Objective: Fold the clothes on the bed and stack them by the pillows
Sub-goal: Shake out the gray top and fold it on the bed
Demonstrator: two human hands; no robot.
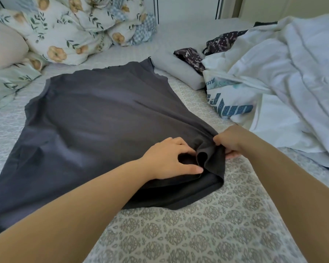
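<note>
A dark grey T-shirt (95, 118) lies spread flat across the patterned bed sheet (179, 234). Its near right sleeve is bunched up. My left hand (169, 158) rests on the shirt beside that sleeve, fingers curled into the bunched cloth. My right hand (229, 139) pinches the sleeve's outer edge from the right side. Floral pillows (65, 35) are piled at the far left of the bed.
To the right lies a heap of white clothes (292, 82), including one with blue lettering (230, 109). A folded grey garment (179, 71) and a dark patterned piece (190, 56) sit beyond the shirt. A beige pillow (4, 44) is at the far left.
</note>
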